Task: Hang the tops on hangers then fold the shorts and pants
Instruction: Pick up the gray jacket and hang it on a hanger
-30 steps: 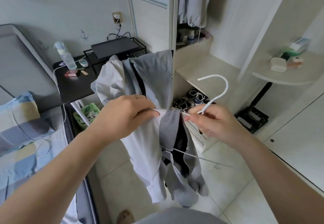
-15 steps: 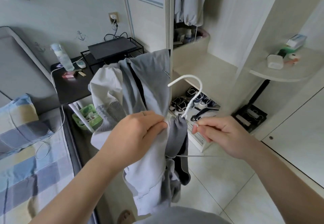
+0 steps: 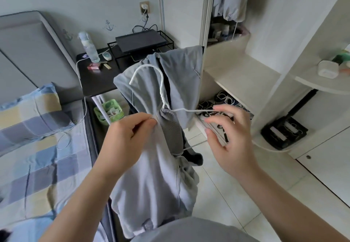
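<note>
Hanger (image 3: 162, 93) inside grey top (image 3: 151, 175); left hand (image 3: 128, 135) pinches top, right hand (image 3: 233, 139) spread.

On my feed the top (image 3: 151, 175) at my left hand (image 3: 128, 137) reads pale grey, with a darker grey ribbed collar and a black strip inside. The hanger (image 3: 162, 92) reaching toward my right hand (image 3: 231, 137) is white. Left of my left hand, the bedding (image 3: 37, 156) is checked in blue, pale yellow and grey. Beyond both hands I see a black side table (image 3: 98, 82), a green basket (image 3: 121, 113), and pale wallpaper (image 3: 75, 5) with blue-grey anchors. Under my right hand, the floor tiles (image 3: 265, 194) are cream.
</note>
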Available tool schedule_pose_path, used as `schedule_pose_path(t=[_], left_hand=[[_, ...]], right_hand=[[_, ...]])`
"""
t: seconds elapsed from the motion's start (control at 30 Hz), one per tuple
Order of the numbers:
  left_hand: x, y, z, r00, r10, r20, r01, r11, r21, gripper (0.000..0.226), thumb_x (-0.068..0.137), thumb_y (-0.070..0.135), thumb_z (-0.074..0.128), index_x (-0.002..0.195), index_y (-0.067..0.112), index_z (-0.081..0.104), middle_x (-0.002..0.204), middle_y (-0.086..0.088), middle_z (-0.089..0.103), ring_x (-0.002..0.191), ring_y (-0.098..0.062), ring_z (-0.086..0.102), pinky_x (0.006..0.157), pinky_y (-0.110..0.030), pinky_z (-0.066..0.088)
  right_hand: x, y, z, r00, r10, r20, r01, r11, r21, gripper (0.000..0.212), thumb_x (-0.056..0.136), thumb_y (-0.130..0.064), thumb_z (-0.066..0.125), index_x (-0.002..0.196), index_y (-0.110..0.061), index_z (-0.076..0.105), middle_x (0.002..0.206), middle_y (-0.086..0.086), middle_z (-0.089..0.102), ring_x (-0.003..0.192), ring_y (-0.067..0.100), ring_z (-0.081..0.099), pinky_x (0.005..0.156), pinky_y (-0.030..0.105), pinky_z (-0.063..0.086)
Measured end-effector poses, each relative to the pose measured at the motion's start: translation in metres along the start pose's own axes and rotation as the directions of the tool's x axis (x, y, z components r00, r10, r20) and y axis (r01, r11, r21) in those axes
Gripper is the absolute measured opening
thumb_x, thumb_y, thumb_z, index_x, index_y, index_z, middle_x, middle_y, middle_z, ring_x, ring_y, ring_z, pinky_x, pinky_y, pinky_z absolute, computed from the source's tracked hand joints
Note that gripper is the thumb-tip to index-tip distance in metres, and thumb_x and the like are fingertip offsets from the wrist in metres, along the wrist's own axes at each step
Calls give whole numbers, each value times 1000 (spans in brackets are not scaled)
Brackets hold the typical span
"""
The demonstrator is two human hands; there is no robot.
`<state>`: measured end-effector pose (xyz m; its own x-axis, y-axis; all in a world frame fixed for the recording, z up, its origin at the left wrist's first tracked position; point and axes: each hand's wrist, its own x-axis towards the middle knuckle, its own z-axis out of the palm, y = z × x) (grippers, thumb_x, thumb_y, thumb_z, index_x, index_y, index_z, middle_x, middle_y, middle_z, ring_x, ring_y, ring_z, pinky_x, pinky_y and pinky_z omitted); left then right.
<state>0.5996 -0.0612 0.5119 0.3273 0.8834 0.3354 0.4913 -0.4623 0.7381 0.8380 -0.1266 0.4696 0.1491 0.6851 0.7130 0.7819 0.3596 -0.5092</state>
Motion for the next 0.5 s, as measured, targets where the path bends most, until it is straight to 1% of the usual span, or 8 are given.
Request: schedule_pose_path(t=[0.07,0.1,0.2,0.27,0.33,0.4,0.43,0.5], left_hand=[[-1,1,0,998,-51,-40,49,998,-47,35,99,18,61,67,30,55,53,11,40,49,-6,35,47,-12,26],[-1,1,0,997,-66,-49,63,996,-71,34,99,19,61,67,28,56,53,11,39,49,-6,33,47,-14,26],[-1,6,2,995,-80,-68,73,993,-97,27,98,22,62,71,20,59,56,3,41,51,-6,34,47,-19,27],[1,11,5,993,-80,-87,71,992,-100,23,96,23,63,73,19,63,61,-4,49,52,-5,37,48,-19,30],[3,12,7,991,-100,-92,90,990,-107,21,96,22,65,75,22,67,63,-7,54,52,-10,41,49,-19,32],[6,9,7,985,-139,-101,126,984,-129,23,96,23,65,73,24,68,59,-5,52,51,-11,39,48,-18,31],[7,7,7,982,-155,-111,140,980,-139,24,96,23,65,72,26,67,56,-2,49,50,-6,38,47,-16,29],[9,4,7,975,-176,-132,155,976,-155,26,96,22,65,70,28,67,53,7,46,49,-4,38,46,-12,29]], right_hand=[[0,-2,9,998,-60,30,58,997,59,14,89,-9,62,99,-5,71,114,6,60,107,21,58,95,39,46],[0,-3,15,992,-53,116,36,989,142,17,90,-10,61,104,-6,70,112,2,62,106,15,59,93,34,48],[-2,-9,35,883,79,464,-236,927,292,45,89,-12,69,132,-18,57,121,-10,60,112,-5,56,92,12,43],[-3,-11,48,795,179,580,-442,825,351,54,89,-11,71,136,-26,51,122,-8,63,114,-2,58,92,11,44],[-1,-13,55,800,255,543,-506,773,383,36,90,-11,68,119,-29,59,108,-9,69,103,6,64,87,24,52],[1,-11,54,851,281,443,-461,804,375,14,92,-16,64,91,-30,62,84,-14,67,79,12,63,72,28,52],[0,-10,53,871,274,409,-434,820,374,19,93,-18,62,81,-31,57,74,-14,60,68,13,56,65,26,46],[-4,-8,52,861,273,429,-453,794,405,22,95,-21,56,76,-29,49,66,-5,50,62,23,45,59,27,36]])
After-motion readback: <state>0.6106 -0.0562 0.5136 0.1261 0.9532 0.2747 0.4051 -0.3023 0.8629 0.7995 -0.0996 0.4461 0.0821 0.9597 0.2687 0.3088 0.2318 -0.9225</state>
